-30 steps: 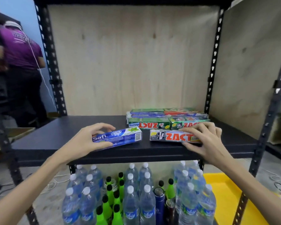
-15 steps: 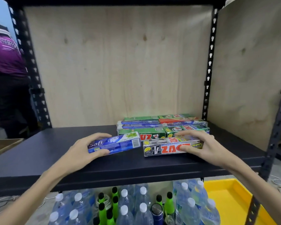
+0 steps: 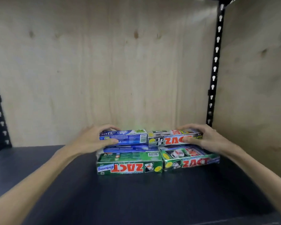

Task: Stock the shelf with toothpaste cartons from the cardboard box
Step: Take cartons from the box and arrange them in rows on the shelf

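Now both cartons have moved from the shelf's near edge onto the far stack: left hand grips the blue Safi carton, right hand grips the silver Zact carton, side by side, apparently set down but not released.

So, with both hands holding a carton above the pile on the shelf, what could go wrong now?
1. The blue Safi carton in the left hand is going onto a pile of loose cartons; it may slide off when released.
2. The silver Zact carton in the right hand sits above a tilted green Zact carton, so it could settle crooked.
3. Pressing down may push the front green Whitening carton forward on the shelf.
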{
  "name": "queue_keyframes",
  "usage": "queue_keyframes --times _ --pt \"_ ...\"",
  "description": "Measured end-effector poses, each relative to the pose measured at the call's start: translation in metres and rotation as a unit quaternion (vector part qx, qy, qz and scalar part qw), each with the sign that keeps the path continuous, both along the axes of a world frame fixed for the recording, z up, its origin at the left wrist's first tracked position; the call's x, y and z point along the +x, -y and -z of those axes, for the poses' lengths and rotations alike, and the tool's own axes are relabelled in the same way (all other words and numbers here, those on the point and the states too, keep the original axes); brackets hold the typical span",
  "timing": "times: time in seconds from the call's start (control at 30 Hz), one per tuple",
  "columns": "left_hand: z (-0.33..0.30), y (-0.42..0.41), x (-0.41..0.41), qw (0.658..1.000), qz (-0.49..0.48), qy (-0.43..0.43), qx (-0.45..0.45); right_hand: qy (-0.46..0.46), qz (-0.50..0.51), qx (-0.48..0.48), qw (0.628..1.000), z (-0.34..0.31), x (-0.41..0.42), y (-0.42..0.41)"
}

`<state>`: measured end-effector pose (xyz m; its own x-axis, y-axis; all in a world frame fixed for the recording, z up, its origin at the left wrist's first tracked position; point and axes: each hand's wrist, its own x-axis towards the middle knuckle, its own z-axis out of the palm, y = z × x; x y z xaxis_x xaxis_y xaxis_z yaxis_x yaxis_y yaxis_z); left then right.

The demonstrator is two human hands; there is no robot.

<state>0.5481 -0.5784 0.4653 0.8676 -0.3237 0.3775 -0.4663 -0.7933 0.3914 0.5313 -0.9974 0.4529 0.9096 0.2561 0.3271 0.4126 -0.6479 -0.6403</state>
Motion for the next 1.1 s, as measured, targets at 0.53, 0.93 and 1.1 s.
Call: queue_keyframes --times 0.53,0.93,1.1 --pt "0.020 0.031 0.070 0.989 -0.018 0.141 0.027 0.127 0.174 -0.168 0.962 0.014 0.087 0.000" --pt "0.026 0.062 0.007 0.982 -0.037 0.136 -0.126 0.188 0.185 -0.111 0.958 0.019 0.021 -0.043" --pt "0.019 0.063 -0.040 0.965 -0.032 0.219 -0.139 0.212 0.164 -0.044 0.962 0.035 -0.041 -0.073"
